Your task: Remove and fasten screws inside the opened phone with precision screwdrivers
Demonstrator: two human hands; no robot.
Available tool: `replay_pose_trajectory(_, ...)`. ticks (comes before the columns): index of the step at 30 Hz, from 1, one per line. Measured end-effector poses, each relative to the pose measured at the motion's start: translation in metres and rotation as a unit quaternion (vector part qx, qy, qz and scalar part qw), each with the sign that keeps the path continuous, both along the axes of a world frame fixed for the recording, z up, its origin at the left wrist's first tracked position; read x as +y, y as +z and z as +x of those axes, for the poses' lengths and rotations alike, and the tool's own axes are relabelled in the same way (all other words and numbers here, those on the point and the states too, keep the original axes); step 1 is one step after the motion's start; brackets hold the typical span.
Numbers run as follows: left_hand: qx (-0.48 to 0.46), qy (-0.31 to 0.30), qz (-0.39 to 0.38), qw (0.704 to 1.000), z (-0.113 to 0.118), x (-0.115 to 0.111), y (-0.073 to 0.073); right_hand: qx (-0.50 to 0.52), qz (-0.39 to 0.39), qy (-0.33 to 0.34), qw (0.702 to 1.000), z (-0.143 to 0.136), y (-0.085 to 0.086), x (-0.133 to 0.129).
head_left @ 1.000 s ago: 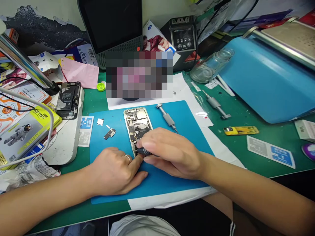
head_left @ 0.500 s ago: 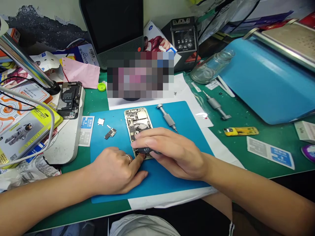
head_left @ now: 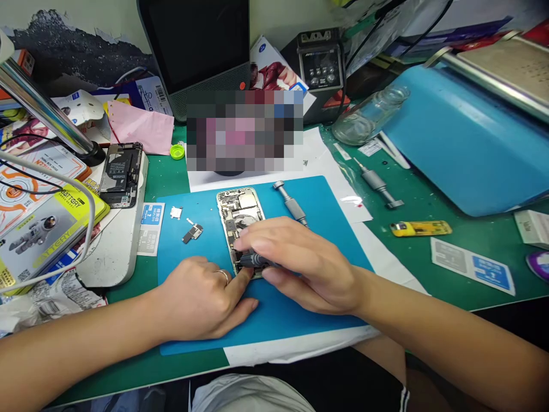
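An opened phone [head_left: 241,213] with its inner boards exposed lies on the blue mat [head_left: 300,326]. At its lower left edge, the curled fingers of my left hand [head_left: 206,297] are closed, with the index fingertip pressed on the phone and the thumb reaching beside it. My right hand [head_left: 304,263] is closed around a dark ridged screwdriver [head_left: 257,260] over the phone's lower part; its tip is hidden. Left of the phone lie a small dark phone part [head_left: 193,232] and a silvery plate [head_left: 175,212]. Another grey screwdriver [head_left: 294,206] rests behind my right hand.
On the right are a third screwdriver [head_left: 377,183], a yellow lighter-like item [head_left: 420,228], a glass jar [head_left: 369,117] and a printed card [head_left: 472,266]. A second opened phone [head_left: 122,174] sits on a white block [head_left: 114,257] at left. A dark screen [head_left: 197,46] stands behind.
The screwdriver has tilted slightly and shows more of its handle, while my right fingers have shifted a little upward around it. My left hand and the phone have stayed put.
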State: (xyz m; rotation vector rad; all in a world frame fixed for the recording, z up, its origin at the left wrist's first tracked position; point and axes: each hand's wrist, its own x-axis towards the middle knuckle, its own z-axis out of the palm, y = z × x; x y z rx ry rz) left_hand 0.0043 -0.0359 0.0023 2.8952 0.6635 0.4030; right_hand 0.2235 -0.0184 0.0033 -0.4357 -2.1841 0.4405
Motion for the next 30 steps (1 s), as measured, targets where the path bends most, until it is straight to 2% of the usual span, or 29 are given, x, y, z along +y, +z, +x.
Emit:
replay_pose_trajectory(14, -0.007, -0.005, -0.004, 1.0, -0.0008, 0.0005, -0.0006, -0.02, 0.016, -0.014, 1.0, -0.0002, 0.0018, -0.0003)
replay_pose_trajectory(19, -0.001, -0.005, -0.001, 1.0, -0.0003, 0.0005, -0.0013, -0.015, 0.006, 0.009, 1.0, -0.0007, 0.0029, -0.0004)
replay_pose_trajectory(23, -0.006, -0.002, 0.012, 1.0, -0.0002, -0.0001, -0.0013, -0.023, 0.034, -0.008, 0.999, -0.0006, 0.0023, -0.0009)
replay_pose_trajectory(30, -0.001, -0.008, -0.024, 1.0, -0.0017, 0.0011, -0.0003, -0.022, 0.0, -0.007, 1.0, -0.003, -0.0011, 0.0)
